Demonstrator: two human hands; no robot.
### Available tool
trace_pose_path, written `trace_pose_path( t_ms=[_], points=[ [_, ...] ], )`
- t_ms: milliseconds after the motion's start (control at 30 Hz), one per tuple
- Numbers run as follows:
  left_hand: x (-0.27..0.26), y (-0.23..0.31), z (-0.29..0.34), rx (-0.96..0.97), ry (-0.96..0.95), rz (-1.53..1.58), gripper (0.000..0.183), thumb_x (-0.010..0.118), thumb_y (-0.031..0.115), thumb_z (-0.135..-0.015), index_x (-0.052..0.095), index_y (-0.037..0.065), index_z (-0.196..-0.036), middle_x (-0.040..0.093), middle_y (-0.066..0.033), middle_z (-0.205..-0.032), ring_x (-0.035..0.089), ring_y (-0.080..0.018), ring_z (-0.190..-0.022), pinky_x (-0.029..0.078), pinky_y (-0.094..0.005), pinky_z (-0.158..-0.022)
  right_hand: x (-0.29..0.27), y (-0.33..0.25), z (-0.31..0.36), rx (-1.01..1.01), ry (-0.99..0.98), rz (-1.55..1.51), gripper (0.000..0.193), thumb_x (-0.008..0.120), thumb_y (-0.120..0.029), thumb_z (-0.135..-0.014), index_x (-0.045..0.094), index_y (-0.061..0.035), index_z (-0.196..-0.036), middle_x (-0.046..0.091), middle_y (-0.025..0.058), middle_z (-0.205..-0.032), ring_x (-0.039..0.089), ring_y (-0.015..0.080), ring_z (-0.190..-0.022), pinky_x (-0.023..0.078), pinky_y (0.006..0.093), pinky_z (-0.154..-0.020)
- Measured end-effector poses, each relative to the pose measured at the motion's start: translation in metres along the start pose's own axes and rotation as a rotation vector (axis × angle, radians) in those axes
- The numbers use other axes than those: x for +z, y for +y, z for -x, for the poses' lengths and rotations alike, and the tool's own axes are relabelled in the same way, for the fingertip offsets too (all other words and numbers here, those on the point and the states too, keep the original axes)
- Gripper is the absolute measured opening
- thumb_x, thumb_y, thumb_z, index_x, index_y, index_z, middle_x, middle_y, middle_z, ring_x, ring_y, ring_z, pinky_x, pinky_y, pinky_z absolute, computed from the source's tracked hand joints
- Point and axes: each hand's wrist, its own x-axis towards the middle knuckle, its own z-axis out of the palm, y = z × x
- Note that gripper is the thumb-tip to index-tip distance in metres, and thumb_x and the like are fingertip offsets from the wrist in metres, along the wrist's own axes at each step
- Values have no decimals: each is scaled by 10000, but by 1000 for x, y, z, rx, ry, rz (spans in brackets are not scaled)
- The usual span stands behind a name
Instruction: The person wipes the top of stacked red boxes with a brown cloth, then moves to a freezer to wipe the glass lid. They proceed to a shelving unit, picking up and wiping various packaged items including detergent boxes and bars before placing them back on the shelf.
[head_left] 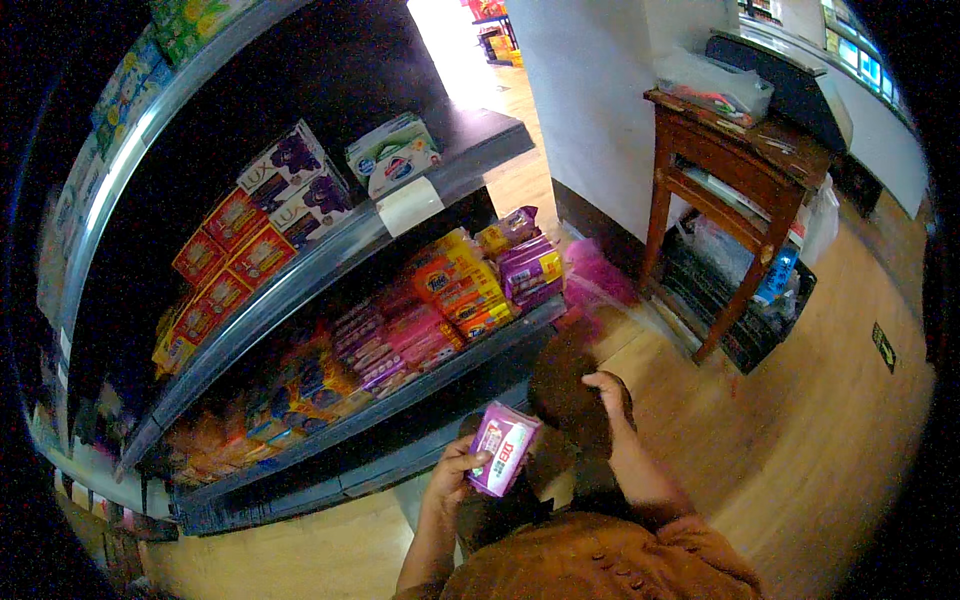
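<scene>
My left hand (457, 470) is closed around the edge of a purple-and-white soap pack (504, 450), thumb lying across its front. The pack is tilted in front of the lowest shelf, with its printed face up. Over my right knee rests my right hand (612, 397), holding nothing I can see; its thumb stands out and the other fingers are partly hidden. Close ahead on the lowest shelf lie pink soap packs (428, 343), orange soap packs (458, 285) and purple packs with yellow (530, 270).
The middle shelf (400, 215) carries red soap boxes (236, 262), white-and-purple boxes (295, 180) and a white-green pack (393, 155). A wooden table (735, 150) with plastic bags stands to the right. A pink plastic bag (600, 275) sits beside the shelf end, above the wooden floor (790, 450).
</scene>
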Motion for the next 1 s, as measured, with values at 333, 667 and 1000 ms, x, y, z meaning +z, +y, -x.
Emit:
trace_pose_path(
  t_ms=[333, 667, 1000],
  points=[
    [-9, -5, 2, -75, 111, -65, 333, 637, 87, -657, 535, -29, -951, 598, -94, -832, 587, -163, -673, 473, -275, -643, -65, 32, -39, -37, 32, 631, 358, 516, -155, -618, 555, 30, -923, 589, 126, -818, 562, 243, -687, 462, 344, -637],
    [5, -10, -14, 170, 244, 69, 280, 586, 107, -730, 511, 48, -993, 588, -48, -855, 575, -154, -719, 487, -317, -640, 31, 37, 19, -222, 304, 642, 460, 536, -123, -588, 472, 31, -1017, 554, 99, -856, 544, 227, -745, 441, 324, -686],
    [-16, 25, -9, 590, 466, 166, 211, 605, 80, -710, 532, 75, -908, 572, -11, -789, 533, -111, -663, 450, -265, -599, 11, 51, 14, -112, 211, 595, 244, 575, -136, -579, 565, -43, -804, 553, 75, -756, 532, 216, -706, 432, 321, -654]
  ],
)
